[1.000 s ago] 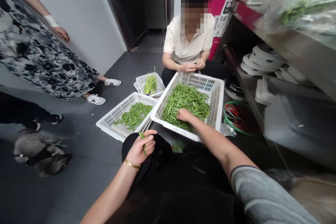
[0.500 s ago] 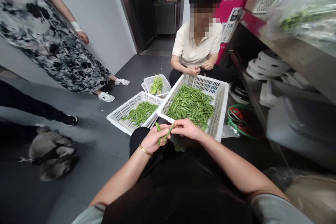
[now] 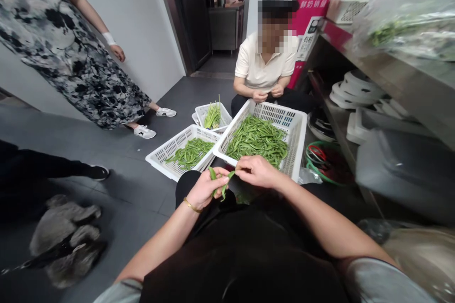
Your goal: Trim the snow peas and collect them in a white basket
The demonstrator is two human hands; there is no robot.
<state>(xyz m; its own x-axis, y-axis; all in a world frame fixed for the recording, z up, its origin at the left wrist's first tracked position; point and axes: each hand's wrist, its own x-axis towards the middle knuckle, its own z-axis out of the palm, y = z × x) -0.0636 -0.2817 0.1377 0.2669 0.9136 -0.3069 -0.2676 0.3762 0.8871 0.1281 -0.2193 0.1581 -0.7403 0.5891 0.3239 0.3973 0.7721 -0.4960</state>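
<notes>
My left hand (image 3: 202, 189) is closed around a few green pea pods, one pod (image 3: 212, 173) sticking up by the thumb and another pod (image 3: 226, 186) slanting out to the right. With thumb and fingers pinched, my right hand (image 3: 258, 171) grips the tip of that slanting pod. Just beyond my hands, a large white plastic basket (image 3: 301, 137) holds a heap of pea pods (image 3: 258, 139). Left of it and lower, a second white basket (image 3: 161, 166) holds a smaller pile of pods (image 3: 190, 154).
Across the large basket sits a person in a cream shirt (image 3: 263, 68), hands close together. A small basket of long green stalks (image 3: 212, 116) stands behind. Right is a metal shelf (image 3: 398, 68) and green tub (image 3: 313, 170). Left are a standing person (image 3: 81, 71) and a grey dog (image 3: 57, 241).
My right hand has turned, its fingers curling more tightly at the pod's tip. The dog and the dark-trousered leg at left have shifted. The seated person's hands have moved slightly.
</notes>
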